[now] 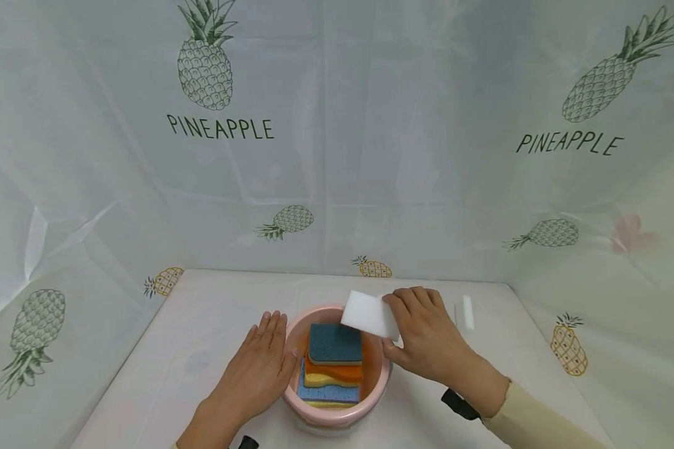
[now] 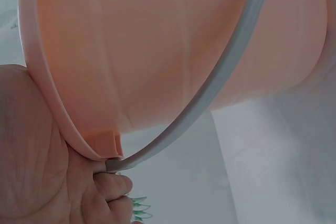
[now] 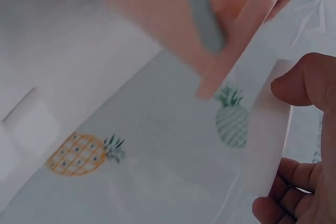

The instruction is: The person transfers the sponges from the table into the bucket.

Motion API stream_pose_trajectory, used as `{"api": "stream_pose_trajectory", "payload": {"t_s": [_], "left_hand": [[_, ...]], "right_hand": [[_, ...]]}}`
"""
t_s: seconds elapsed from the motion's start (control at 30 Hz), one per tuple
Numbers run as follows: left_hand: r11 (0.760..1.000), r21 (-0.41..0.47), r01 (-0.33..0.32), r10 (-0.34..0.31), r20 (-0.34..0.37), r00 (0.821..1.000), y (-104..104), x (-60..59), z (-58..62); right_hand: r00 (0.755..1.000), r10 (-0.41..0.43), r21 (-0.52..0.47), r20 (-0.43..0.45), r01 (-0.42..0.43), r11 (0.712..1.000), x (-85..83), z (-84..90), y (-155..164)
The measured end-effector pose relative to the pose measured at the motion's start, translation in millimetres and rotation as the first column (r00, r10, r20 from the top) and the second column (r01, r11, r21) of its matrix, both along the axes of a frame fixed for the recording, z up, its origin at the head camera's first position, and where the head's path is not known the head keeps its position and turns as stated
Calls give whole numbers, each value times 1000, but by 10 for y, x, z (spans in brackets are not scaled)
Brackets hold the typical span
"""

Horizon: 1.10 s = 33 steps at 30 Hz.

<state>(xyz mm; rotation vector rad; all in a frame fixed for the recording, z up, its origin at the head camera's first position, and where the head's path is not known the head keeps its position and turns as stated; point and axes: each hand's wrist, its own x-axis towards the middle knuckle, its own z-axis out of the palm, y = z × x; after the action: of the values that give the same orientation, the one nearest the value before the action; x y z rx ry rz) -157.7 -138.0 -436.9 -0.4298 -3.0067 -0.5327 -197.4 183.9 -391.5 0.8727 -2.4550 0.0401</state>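
Right hand pinches a white sponge by one end at the bucket's one o'clock, leaving the other free; left hand, fingers straight, touches the nine-o'clock rim, presumably steadying it. Stacked sponges lie inside.

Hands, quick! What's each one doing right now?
Left hand: open, touching the pink bucket.
Right hand: holding a white sponge.

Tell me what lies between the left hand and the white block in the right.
In the head view, the open pink bucket and, inside it, the dark topmost sponge.
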Motion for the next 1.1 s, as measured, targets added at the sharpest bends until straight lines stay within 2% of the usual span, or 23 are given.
{"api": "stream_pose_trajectory", "payload": {"t_s": [0.23,0.47,0.83,1.1], "left_hand": [[1000,5,-8,8,-5,1000,6,8,1],[1000,6,0,0,-12,1000,-3,9,-1],[1000,12,6,-6,9,1000,-14,5,-2],[1000,13,1,-1,12,1000,-8,17,5]], "right_hand": [[995,77,53,59,-80,995,86,-35,-274],[980,158,113,119,-171,979,135,-102,-437],[965,174,170,198,-208,963,163,-130,-555],[960,189,197,206,-230,953,188,-87,-556]]}}
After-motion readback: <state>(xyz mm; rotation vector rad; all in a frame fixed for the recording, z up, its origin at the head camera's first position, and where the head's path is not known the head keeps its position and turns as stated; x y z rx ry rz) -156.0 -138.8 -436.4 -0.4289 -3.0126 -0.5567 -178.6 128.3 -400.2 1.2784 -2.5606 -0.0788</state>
